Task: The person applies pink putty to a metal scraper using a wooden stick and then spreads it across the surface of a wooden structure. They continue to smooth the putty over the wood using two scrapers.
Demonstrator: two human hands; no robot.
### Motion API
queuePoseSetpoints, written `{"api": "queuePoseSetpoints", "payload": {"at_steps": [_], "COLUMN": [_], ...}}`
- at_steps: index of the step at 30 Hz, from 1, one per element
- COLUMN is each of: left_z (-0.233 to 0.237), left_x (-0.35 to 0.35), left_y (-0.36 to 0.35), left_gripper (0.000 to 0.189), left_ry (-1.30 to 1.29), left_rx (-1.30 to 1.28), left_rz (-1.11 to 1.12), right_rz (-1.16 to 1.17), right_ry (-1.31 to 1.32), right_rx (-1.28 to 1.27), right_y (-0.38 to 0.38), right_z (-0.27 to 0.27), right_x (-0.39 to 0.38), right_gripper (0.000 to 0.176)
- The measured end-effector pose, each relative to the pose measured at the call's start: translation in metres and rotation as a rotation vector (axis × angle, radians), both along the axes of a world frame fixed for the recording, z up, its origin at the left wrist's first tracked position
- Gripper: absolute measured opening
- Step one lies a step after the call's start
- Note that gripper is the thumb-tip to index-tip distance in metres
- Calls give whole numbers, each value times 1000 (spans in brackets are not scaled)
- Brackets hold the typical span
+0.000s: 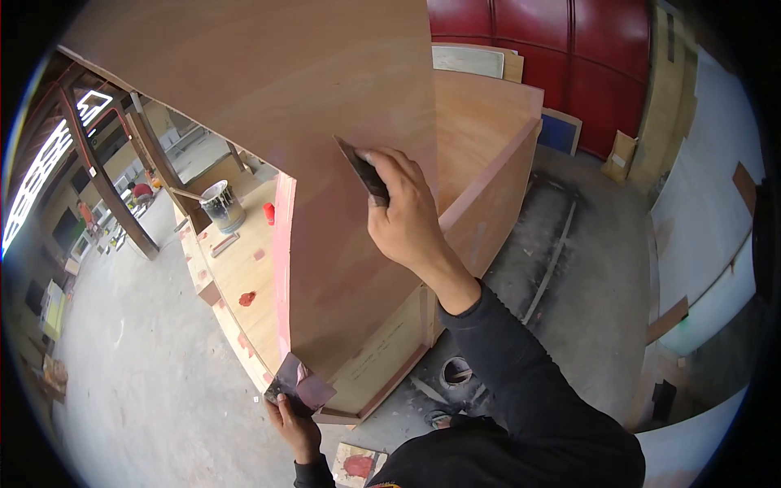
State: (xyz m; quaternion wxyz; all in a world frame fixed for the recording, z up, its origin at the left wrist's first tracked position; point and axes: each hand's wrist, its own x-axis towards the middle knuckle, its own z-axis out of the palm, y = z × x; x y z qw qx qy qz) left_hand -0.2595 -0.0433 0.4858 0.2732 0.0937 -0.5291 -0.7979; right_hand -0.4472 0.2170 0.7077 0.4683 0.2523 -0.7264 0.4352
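Note:
My right hand (407,207) is raised before a tall brown wooden panel (342,89), its fingers wrapped round a thin dark putty spreader (358,169). The spreader's edge is at or very near the panel face; contact is hard to tell. Lower left, my left hand (294,427) pinches the edge of a dark square putty plate (286,376) with a smear of pink putty (307,374) on it. That plate is beside the panel's bottom corner. A pink putty strip (283,244) runs down the panel's left edge.
A stained paint can (221,213) and a red tube (269,213) stand on a plywood surface (256,272) spotted with red putty (246,299). A bucket (457,372) and a red-smeared board (358,465) are on the floor. Low wooden walls (488,191) extend right. People (142,191) are far left.

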Motion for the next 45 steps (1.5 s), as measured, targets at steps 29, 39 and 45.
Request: {"api": "queuePoseSetpoints", "payload": {"at_steps": [29, 39, 45], "left_z": [-8, 58, 73], "left_x": [20, -59, -65], "left_y": [-16, 56, 97], "left_gripper": [30, 28, 30], "left_ry": [-79, -168, 25], "left_rx": [-28, 767, 433], "left_rz": [-90, -581, -500], "right_rz": [-88, 626, 525], "right_ry": [-79, -86, -44], "right_rx": [-19, 364, 342], "right_y": [-62, 1, 23], "right_z": [-23, -99, -135], "right_x": [20, 82, 92], "right_gripper": [46, 62, 59]}}
